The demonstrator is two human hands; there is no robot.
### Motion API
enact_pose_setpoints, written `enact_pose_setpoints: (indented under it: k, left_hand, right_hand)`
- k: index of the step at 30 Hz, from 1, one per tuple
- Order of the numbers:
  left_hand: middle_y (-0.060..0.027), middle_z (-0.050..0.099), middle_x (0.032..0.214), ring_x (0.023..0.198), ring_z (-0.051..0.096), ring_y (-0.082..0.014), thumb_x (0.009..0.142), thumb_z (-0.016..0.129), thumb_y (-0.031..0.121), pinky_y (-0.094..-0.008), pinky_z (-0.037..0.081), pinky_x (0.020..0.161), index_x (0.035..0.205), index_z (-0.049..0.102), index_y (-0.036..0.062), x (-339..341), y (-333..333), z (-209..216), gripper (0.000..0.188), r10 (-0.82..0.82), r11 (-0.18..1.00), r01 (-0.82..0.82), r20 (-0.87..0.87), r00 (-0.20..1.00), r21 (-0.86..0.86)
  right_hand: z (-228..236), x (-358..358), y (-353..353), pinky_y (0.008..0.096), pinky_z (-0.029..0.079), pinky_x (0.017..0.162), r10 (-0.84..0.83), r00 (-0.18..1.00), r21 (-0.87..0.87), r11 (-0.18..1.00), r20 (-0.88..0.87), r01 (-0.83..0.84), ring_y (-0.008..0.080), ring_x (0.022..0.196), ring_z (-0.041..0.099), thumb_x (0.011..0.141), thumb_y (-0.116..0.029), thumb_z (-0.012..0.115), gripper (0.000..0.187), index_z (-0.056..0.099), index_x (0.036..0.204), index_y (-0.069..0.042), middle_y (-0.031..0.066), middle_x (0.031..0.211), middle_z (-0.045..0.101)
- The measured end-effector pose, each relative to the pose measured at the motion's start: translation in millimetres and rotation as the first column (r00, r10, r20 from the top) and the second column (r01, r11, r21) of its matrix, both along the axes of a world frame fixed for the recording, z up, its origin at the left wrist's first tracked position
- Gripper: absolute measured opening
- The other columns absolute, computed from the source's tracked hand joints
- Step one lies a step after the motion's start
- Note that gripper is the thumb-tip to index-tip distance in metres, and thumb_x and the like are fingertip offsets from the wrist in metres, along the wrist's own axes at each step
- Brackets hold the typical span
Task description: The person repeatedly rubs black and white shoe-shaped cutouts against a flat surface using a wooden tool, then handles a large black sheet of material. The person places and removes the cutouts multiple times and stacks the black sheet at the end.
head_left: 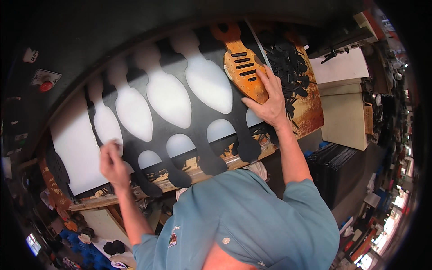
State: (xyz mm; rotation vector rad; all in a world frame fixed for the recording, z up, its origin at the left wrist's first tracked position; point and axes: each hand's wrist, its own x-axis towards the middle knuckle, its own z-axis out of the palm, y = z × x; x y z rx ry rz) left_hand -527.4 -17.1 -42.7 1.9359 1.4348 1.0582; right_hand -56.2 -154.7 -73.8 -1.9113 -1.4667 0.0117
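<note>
My right hand (270,101) grips the pointed end of an orange, sole-shaped cutting die (248,83), thumb on one side and fingers on the other. Several slots run across the die. It lies on a black sheet (173,67) with several sole-shaped cutouts, through which a white surface (168,96) shows. Over the left part of this sheet, beside the leftmost cutout, my left hand (113,166) is raised. Its fingers look curled but are smeared by motion, so I cannot make out whether they hold anything.
Overhead hangs a dark machine beam (135,22) with a red button (46,86) at its left. Black scraps (288,67) are heaped on the worn board (310,110) at right. Dark sheets (335,168) stack lower right. A wooden edge (234,164) runs before me.
</note>
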Motion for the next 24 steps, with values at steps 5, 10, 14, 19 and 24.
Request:
enact_pose_setpoints:
  k: [5,10,14,19,24]
  left_hand:
    - [-0.013,0.075,0.095,0.082,0.071,-0.0283,0.09,0.074,-0.006,-0.0371,0.055,0.074,0.101,0.073,0.0012,71.0,-109.2,-21.3,0.013,-0.397,0.902,0.398,-0.041,0.917,0.166]
    - [-0.0081,0.074,0.095,0.081,0.069,-0.027,0.084,0.082,-0.001,-0.0393,0.045,0.068,0.102,0.074,0.0067,70.9,-126.3,-33.8,0.022,-0.368,0.879,0.43,-0.278,0.887,0.208]
    - [-0.008,0.074,0.094,0.081,0.069,-0.0277,0.084,0.081,0.0,-0.0401,0.044,0.068,0.102,0.074,0.0071,67.8,-127.1,-37.0,0.021,-0.368,0.875,0.438,-0.305,0.878,0.206]
    - [-0.0118,0.073,0.099,0.086,0.07,-0.0308,0.089,0.078,-0.003,-0.0404,0.053,0.077,0.108,0.072,0.005,66.9,-131.6,-43.1,0.021,-0.34,0.878,0.397,-0.238,0.91,0.266]
    - [-0.0139,0.071,0.101,0.087,0.07,-0.0355,0.091,0.077,-0.003,-0.0429,0.056,0.078,0.11,0.07,0.0041,65.0,-133.5,-51.1,0.021,-0.272,0.901,0.317,-0.183,0.945,0.298]
  right_hand:
    - [-11.0,3.8,2.2,0.0465,0.05,0.113,-0.012,0.999,0.121,0.993,-0.034,0.016,0.0411,0.132,0.06,0.07,-0.032,0.096,0.084,0.067,0.14,0.004,0.0267,0.155,0.056]
    - [-14.4,-0.7,7.1,0.0461,0.049,0.115,-0.034,0.999,0.09,0.995,-0.042,0.038,0.0401,0.134,0.059,0.073,-0.035,0.094,0.083,0.066,0.141,0.005,0.0248,0.158,0.055]
    - [-12.8,-4.1,8.6,0.0435,0.047,0.118,-0.072,0.997,0.06,0.996,0.003,0.072,0.0379,0.139,0.058,0.077,-0.036,0.096,0.085,0.063,0.147,0.001,0.0211,0.154,0.059]
    - [-16.6,-9.3,-28.3,0.0439,0.05,0.112,-0.097,0.983,0.136,0.984,-0.153,0.118,0.0361,0.129,0.061,0.081,-0.028,0.091,0.074,0.063,0.144,-0.001,0.0169,0.136,0.068]
    - [-32.2,-22.1,-65.2,0.0415,0.053,0.107,-0.123,0.923,0.269,0.935,-0.364,0.231,0.0303,0.119,0.069,0.089,-0.013,0.084,0.045,0.071,0.13,0.0,0.0137,0.122,0.075]
